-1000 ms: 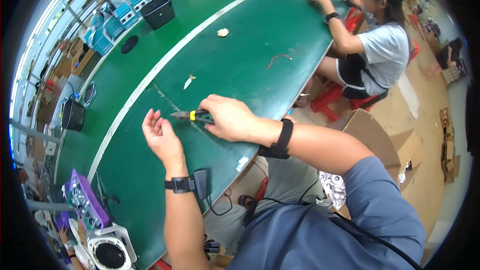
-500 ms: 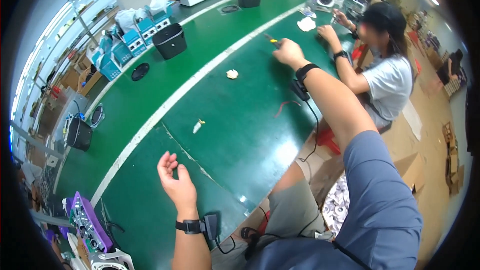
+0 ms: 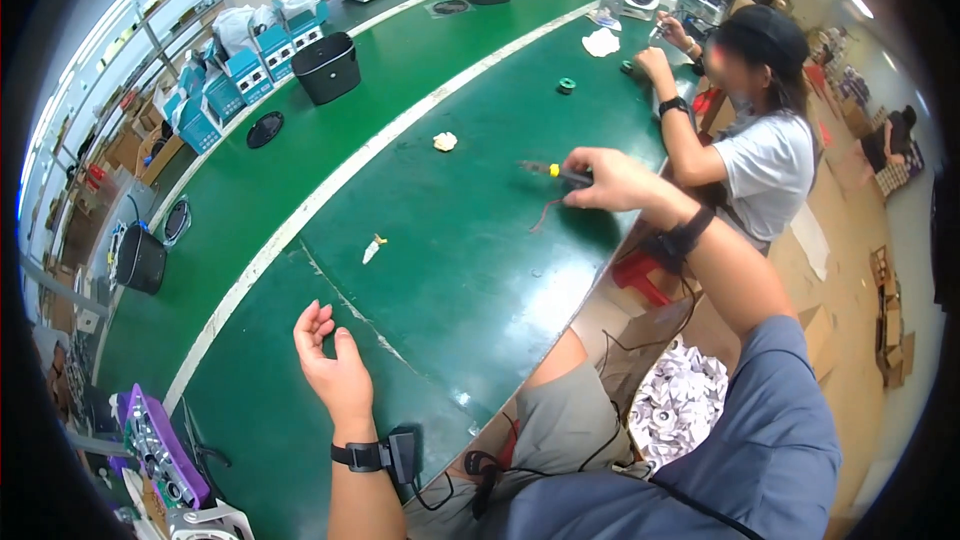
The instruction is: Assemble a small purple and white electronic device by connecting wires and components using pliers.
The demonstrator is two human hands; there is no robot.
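Head view: right hand (image 3: 612,180) wrapped round dark-handled pliers (image 3: 554,171), nose toward nine o'clock over green table (image 3: 480,310); blurred, cannot tell if pliers touch it. Left hand (image 3: 338,365) well apart, fingers loosely curled, thumb spread; pliers at two o'clock from it. Reddish wire (image 3: 543,217) at six o'clock from pliers, green spool (image 3: 567,86) at twelve. Small whitish piece (image 3: 373,249) at one o'clock from left hand.

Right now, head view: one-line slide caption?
Right hand holds yellow-banded pliers over a green tabletop; the empty left hand is loosely open.
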